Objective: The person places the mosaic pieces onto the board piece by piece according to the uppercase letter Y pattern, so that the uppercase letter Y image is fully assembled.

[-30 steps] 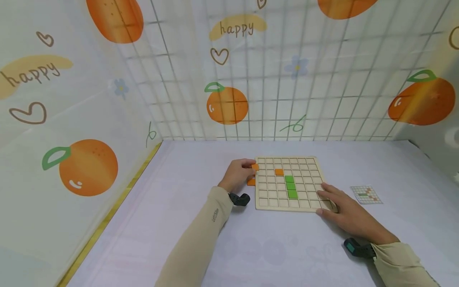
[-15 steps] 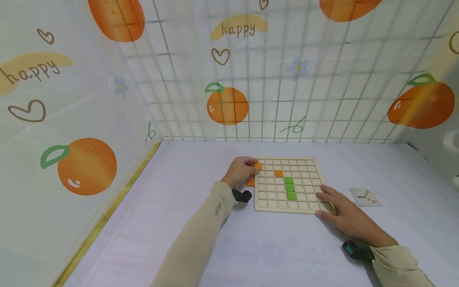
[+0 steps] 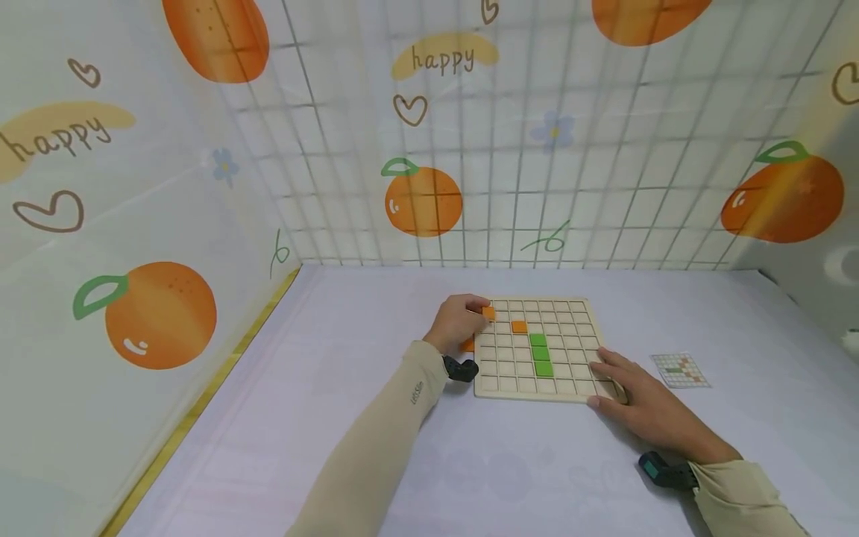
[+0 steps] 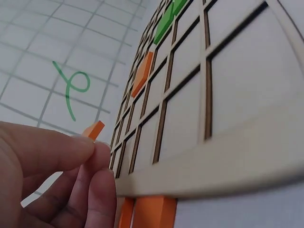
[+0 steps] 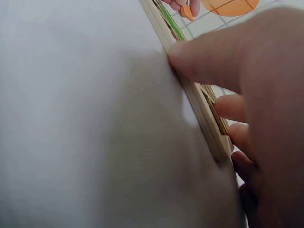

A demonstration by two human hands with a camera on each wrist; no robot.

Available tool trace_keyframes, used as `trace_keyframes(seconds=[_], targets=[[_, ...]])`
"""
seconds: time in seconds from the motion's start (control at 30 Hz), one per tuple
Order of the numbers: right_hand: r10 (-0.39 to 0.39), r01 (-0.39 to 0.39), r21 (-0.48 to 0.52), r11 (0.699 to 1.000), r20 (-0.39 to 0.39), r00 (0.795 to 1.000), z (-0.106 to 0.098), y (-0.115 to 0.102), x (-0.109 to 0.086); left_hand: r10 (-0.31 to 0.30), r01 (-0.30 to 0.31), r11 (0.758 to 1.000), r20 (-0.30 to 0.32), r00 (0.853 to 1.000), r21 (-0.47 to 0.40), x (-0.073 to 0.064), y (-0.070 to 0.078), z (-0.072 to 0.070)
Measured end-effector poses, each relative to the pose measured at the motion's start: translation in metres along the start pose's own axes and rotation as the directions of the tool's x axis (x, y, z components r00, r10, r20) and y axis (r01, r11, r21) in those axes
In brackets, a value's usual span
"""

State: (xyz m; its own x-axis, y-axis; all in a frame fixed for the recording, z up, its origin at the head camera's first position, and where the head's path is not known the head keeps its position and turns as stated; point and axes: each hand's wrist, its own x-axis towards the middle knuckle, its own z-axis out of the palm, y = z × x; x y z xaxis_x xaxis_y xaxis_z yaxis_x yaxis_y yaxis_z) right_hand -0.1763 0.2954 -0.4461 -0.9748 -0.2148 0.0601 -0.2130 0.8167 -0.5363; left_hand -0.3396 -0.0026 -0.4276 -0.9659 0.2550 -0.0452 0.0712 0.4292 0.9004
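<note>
A pale wooden grid board (image 3: pixel 499 384) lies flat on the table. My left hand (image 3: pixel 458 324) pinches a small square orange tile (image 3: pixel 489 314) over the board's far left corner; the left wrist view shows that orange tile (image 4: pixel 96 129) raised, between thumb and fingertips. Another orange tile (image 3: pixel 520 327) and a column of several green tiles (image 3: pixel 540 354) sit in the grid's cells. Beside the board's left edge, partly behind my left hand, are loose orange tiles (image 4: pixel 154 212). My right hand (image 3: pixel 647 403) rests on the near right corner, thumb at the front edge, fingers extended over the right side.
To the right of the board lies a small printed card (image 3: pixel 680 371) with a coloured grid pattern. A white cloth covers the table (image 3: pixel 510 470). Printed curtains with oranges and grid lines stand behind and at the left, meeting a yellow edge strip (image 3: pixel 201 414).
My left hand has moved slightly right, carrying the orange tile from the board's left edge to over its far left corner. The right hand has stayed on the near right corner.
</note>
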Motion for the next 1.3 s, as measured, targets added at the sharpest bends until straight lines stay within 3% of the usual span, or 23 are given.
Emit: trace_keyframes(seconds=[0.27,0.53,0.8,1.3], targets=[[-0.01,0.01,-0.003,1.0,-0.005,1.0,0.002,0.0,0.0,0.016,-0.016,0.999,-0.007,1.0,0.051,0.001,0.004,0.007],[-0.017,0.017,0.011,1.0,0.0,1.0,0.004,0.0,-0.001,0.056,-0.058,0.993,0.025,0.998,0.1,0.008,0.005,0.009],[-0.003,0.003,0.002,1.0,0.003,1.0,0.004,0.002,-0.003,0.076,-0.078,0.972,0.018,0.997,0.224,0.015,0.003,0.016],[-0.01,0.01,0.006,1.0,0.003,1.0,0.0,0.002,-0.001,0.04,-0.036,0.967,-0.012,0.999,0.252,0.017,0.009,0.019]])
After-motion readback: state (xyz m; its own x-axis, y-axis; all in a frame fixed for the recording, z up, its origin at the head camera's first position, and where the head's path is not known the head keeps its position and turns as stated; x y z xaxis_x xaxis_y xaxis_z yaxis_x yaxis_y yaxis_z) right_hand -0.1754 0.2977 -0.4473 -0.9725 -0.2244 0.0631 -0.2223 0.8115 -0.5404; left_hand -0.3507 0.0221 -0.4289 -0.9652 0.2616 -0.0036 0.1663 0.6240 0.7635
